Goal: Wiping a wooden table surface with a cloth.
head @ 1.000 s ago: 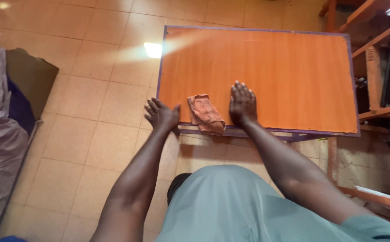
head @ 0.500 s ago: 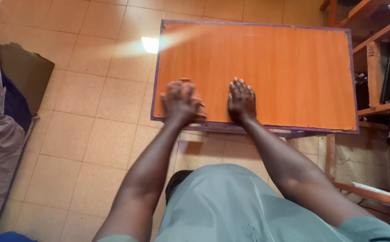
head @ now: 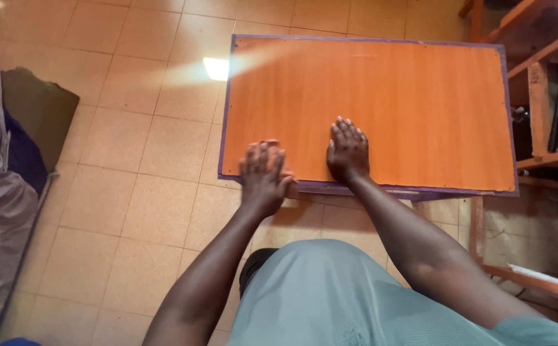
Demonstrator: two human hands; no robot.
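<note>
L hand (head: 263, 178) lies flat, fingers together, over the near-left edge of the orange table (head: 420, 96), any cloth under it hidden; R hand (head: 347, 150) splayed flat just right, gripping nothing, tabletop's long axis left-right.

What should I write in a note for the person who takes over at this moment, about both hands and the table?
Left hand: flat, palm down, on the near left edge of the orange table top; a bit of cloth shows at its right side, so it seems to cover a cloth.
Right hand: flat, fingers spread, pressing on the table top near the front edge, holding nothing.
Table top: bare apart from the hands, with a purple rim, standing on the tiled floor.
Done or left: cannot tell from this view how much of the surface has been wiped.
</note>
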